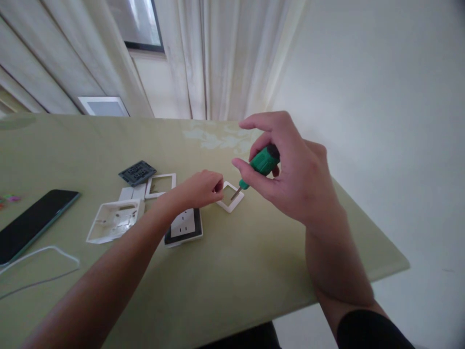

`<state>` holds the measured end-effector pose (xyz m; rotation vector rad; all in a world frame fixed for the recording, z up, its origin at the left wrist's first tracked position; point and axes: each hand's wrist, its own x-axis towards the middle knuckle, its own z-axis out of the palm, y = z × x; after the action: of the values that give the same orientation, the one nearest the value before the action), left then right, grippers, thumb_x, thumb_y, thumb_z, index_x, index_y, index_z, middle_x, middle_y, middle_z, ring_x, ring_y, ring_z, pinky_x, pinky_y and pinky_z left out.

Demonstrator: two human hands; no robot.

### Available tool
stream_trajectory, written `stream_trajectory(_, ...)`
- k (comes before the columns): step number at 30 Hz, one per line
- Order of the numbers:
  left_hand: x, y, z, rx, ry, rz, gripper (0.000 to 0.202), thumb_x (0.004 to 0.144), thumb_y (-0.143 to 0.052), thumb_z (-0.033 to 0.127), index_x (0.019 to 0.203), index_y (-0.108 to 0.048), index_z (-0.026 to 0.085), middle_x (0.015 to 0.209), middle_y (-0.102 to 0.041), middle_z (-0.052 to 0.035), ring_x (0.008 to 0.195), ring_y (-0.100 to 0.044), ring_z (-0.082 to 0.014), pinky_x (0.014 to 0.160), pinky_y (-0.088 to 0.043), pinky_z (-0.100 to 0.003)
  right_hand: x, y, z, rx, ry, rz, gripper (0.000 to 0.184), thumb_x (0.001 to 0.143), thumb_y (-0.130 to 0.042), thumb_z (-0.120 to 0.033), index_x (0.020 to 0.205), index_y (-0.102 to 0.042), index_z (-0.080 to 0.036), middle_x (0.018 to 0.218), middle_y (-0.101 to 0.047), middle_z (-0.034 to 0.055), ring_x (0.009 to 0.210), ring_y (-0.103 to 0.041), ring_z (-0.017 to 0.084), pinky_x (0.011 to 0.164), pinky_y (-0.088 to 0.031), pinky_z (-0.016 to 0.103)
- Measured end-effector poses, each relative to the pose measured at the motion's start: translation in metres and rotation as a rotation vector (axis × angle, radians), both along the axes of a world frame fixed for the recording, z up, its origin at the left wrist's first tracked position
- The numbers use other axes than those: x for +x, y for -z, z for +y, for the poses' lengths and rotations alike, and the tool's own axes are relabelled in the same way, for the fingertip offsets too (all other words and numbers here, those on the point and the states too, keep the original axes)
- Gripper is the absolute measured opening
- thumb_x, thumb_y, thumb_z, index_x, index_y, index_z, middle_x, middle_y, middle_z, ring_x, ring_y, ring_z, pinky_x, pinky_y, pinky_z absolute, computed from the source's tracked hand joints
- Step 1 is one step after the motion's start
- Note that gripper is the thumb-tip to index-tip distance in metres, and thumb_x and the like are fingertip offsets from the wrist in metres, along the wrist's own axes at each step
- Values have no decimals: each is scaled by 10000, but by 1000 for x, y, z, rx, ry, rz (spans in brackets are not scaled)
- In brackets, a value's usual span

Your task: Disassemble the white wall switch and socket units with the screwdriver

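In my right hand is a green screwdriver with a black end cap. Its metal shaft points down and left, over a small white square frame on the table. My right index finger is lifted off the handle. My left hand is closed just left of the screwdriver tip, above the frame's left side. Whatever its fingers pinch is hidden or too small to make out. Under my left wrist sits a wall socket with a white face and dark border, partly covered by my forearm.
Left of my forearm lie an open white mounting box, another white frame and a dark socket back. Farther left are a phone and a white cable. The table's edge runs close on the right.
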<state>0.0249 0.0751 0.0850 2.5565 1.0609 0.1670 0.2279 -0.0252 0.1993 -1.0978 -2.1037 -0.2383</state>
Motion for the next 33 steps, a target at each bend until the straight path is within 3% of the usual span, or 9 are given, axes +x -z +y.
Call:
stream_trajectory(5,-26,-2,-3,-14,-42,56,168,961,-642,267,926,-792,200,854,-807,-58,800,-736,-239,749,-484,-334,7,-6,-2,-42,4,-35,413,988,-772,-239,1358,-594,-195,1047,-781,16,877,-776,206,769,-592,344)
stream_trajectory(13,-33,1,-16,58,-107,40,255,1025,-554,331,1002,-776,209,1035,-813,-107,956,-749,-304,890,-540,-436,12,-6,-2,-74,2,-2,397,998,-759,-250,1355,-586,-230,1028,-771,-1,787,-737,192,732,-551,345)
stream_trajectory(19,-98,36,-58,116,-394,-240,518,1087,-452,607,1286,-697,196,1312,-724,-158,1286,-657,-377,1141,-488,-574,14,-6,-5,-64,-32,176,436,980,-831,-356,1335,-613,-225,947,-751,13,784,-717,186,763,-610,354)
stream_trajectory(22,-119,54,-87,42,-413,-306,569,1094,-471,639,1479,-588,237,1477,-659,-147,1409,-593,-382,1204,-463,-601,-3,4,3,-71,-151,315,425,959,-858,-404,1281,-641,-231,1048,-766,32,856,-736,182,817,-642,349)
stream_trajectory(24,-120,63,-101,18,-326,-293,680,1042,-613,637,1607,-466,288,1634,-555,-136,1512,-517,-398,1244,-441,-609,-20,15,9,-88,-275,374,413,956,-863,-391,1263,-664,-201,1080,-774,30,881,-749,159,841,-641,312)
stream_trajectory(27,-108,75,-110,22,-206,-288,918,949,-790,564,1693,-323,298,1706,-469,-157,1572,-450,-421,1264,-440,-608,-43,32,14,-121,-372,377,404,990,-825,-379,1308,-674,-179,1114,-795,38,944,-765,146,882,-623,273)
stream_trajectory(33,-83,80,-115,-63,-221,-435,846,874,-861,449,1580,-432,268,1533,-597,-160,1449,-558,-429,1173,-526,-627,-66,55,15,-155,-386,320,421,993,-822,-377,1338,-671,-188,1203,-803,59,1075,-768,166,971,-600,274)
